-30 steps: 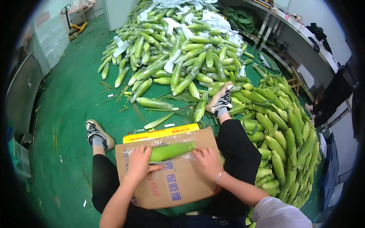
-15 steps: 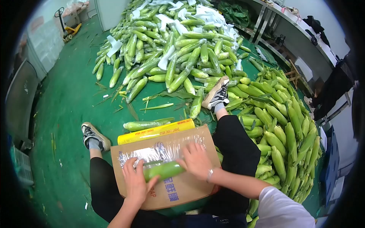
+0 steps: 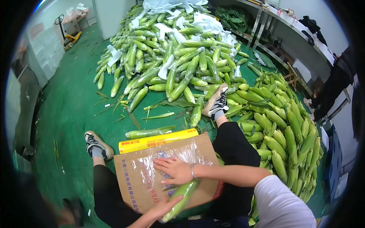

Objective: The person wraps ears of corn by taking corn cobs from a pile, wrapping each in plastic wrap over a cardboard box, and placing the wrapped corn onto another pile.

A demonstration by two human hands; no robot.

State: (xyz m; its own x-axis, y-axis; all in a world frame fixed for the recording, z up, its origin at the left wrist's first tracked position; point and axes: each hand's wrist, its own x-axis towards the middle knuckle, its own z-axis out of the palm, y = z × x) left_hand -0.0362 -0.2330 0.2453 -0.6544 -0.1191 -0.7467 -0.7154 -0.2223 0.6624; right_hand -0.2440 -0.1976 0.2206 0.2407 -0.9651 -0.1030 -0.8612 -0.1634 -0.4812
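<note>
An ear of corn in its green husk (image 3: pixel 181 199) lies slanted over the near edge of the cardboard box (image 3: pixel 137 182) on my lap. My left hand (image 3: pixel 161 208) is closed around its lower left side, with the thumb on top; some of the fingers are hidden. Fingers stretched out, my right hand (image 3: pixel 174 170) rests flat on the clear plastic film (image 3: pixel 192 152) spread across the box, just above the corn's upper end. Along the box's far edge lies a yellow roll of wrap (image 3: pixel 157 140), with a wrapped ear of corn (image 3: pixel 148 133) behind it.
A large heap of film-wrapped corn (image 3: pixel 152 68) with white foam pieces is ahead. Unwrapped husked corn (image 3: pixel 279 133) is piled at my right. My shoes (image 3: pixel 216 102) stand on the green floor (image 3: pixel 72 114), amid leaf scraps. A metal bench (image 3: pixel 292 28) runs along the right.
The corn has moved toward me and right, turning from nearly level to slanted. My left hand went down with it. My right hand has shifted left and now lies flat on the film.
</note>
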